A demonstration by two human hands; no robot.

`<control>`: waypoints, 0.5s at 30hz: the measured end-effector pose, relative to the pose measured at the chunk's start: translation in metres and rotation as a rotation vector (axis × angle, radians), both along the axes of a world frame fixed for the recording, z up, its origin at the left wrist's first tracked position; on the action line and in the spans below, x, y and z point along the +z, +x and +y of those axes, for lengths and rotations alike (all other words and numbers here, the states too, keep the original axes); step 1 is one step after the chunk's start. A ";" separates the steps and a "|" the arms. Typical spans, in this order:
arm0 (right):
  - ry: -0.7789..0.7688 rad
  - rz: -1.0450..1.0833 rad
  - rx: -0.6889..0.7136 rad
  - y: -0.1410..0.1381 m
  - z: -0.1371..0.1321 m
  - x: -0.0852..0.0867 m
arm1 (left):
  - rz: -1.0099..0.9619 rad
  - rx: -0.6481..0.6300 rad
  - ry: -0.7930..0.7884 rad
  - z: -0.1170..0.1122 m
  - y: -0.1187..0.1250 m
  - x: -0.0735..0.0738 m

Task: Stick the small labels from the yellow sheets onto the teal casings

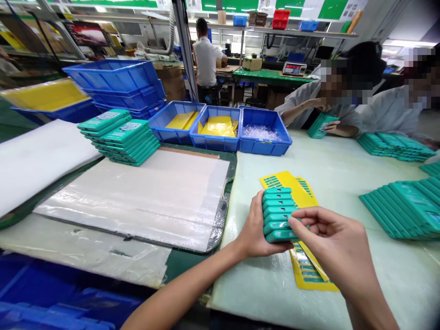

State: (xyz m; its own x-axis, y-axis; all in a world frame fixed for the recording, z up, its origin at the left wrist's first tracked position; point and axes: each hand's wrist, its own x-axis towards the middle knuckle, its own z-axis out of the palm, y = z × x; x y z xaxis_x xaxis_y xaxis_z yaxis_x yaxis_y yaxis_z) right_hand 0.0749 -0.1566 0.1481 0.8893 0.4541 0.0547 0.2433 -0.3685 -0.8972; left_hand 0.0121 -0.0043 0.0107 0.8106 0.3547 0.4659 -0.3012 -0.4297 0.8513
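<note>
My left hand (253,229) is wrapped round a stack of several flat teal plastic cases (279,213), their narrow ends turned toward me. Small dark and white marks show on the ends of some. At the right side of this stack, my right hand (335,243) is closed with thumb and forefinger pinched together against a lower case. Whatever lies between those fingertips is too small to make out. Beneath both hands are yellow sheets (305,199) with rows of teal strips, partly hidden by the hands and the stack.
Teal cases stand piled on a white sheet (172,192) at left and in rows (404,208) at right. Blue bins (264,145) with yellow sheets and clear bits line the back. Across the table, a person (292,103) handles teal cases; another sits beside, and a third works behind.
</note>
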 end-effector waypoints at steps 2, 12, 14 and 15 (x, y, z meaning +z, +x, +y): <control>-0.041 -0.057 0.041 0.007 -0.001 -0.004 | 0.014 -0.004 -0.006 0.000 0.000 0.001; -0.160 0.058 0.245 0.067 -0.010 -0.007 | 0.047 -0.009 0.002 0.003 -0.004 0.004; -0.168 0.026 0.065 0.085 -0.025 -0.025 | 0.039 -0.009 0.012 0.004 -0.004 0.002; -0.198 -0.044 -0.071 0.093 -0.035 -0.037 | 0.036 -0.007 0.019 0.005 -0.003 0.001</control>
